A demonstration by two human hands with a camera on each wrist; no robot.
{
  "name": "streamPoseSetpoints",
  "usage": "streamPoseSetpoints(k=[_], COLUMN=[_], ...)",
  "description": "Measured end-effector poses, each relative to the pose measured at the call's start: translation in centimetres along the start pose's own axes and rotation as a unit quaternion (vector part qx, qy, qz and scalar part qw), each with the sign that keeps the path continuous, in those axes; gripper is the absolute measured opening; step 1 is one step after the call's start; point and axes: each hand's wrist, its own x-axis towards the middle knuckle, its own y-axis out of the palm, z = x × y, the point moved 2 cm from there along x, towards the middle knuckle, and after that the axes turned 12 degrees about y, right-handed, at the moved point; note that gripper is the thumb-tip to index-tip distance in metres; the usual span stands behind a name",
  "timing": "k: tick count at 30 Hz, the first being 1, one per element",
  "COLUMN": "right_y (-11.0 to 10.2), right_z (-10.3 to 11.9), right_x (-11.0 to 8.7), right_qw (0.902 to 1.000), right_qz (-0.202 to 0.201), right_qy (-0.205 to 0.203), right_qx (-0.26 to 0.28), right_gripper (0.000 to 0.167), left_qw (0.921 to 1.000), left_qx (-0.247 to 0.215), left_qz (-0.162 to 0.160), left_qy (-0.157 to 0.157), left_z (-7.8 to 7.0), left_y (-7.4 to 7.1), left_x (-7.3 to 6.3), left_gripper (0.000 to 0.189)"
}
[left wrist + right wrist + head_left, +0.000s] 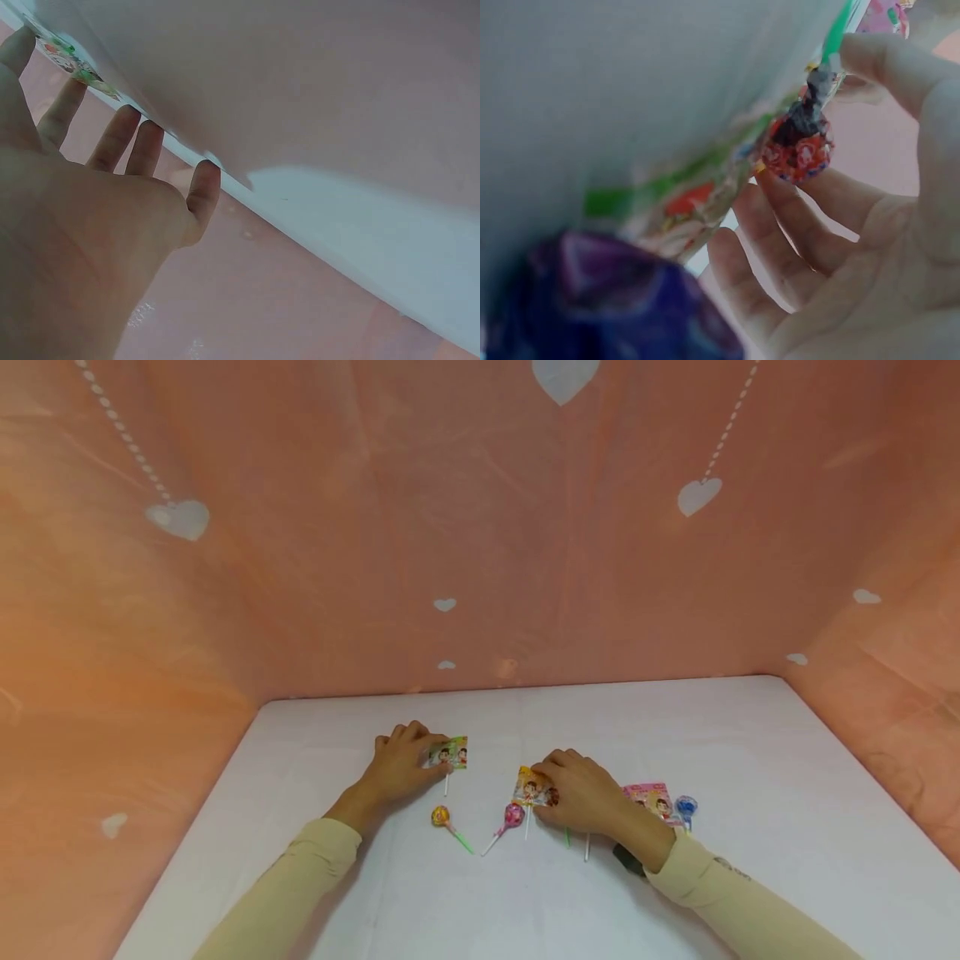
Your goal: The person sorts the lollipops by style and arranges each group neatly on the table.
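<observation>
In the head view my left hand (401, 764) holds a flat, green-wrapped lollipop (457, 753) at its edges between thumb and forefinger, its white stick toward me. The left wrist view shows the other fingertips spread along the white table surface. My right hand (583, 793) has thumb and forefinger at opposite edges of a flat, orange-wrapped lollipop (529, 789). Under that palm sits a round red lollipop (802, 154) with a green stick, next to a flat green wrapper (686, 202). Between the hands lie a round yellow-orange lollipop (440, 815) and a round pink one (513, 814).
Right of my right hand lie a flat pink-wrapped lollipop (651, 797) and a round blue one (686, 807). A dark object (628, 860) shows beneath my right wrist. Orange cloth (510, 543) with pale hearts rises behind and beside the white table (480, 910).
</observation>
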Motion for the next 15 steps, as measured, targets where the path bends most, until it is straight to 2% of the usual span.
streamPoseSetpoints(k=[7, 15], right_y=[0.0, -1.1], right_z=[0.0, -0.1], right_x=[0.3, 0.2], right_qw=[0.9997, 0.9956], right_qz=[-0.013, -0.081], right_qy=[-0.014, -0.038], right_qx=[-0.014, -0.027], right_gripper=[0.055, 0.052], left_qw=[1.0, 1.0], left_qx=[0.001, 0.003], left_qz=[-0.002, -0.003], left_qy=[-0.003, 0.007], left_z=[0.1, 0.0], left_y=[0.1, 0.0], left_x=[-0.1, 0.0], left_gripper=[0.052, 0.052])
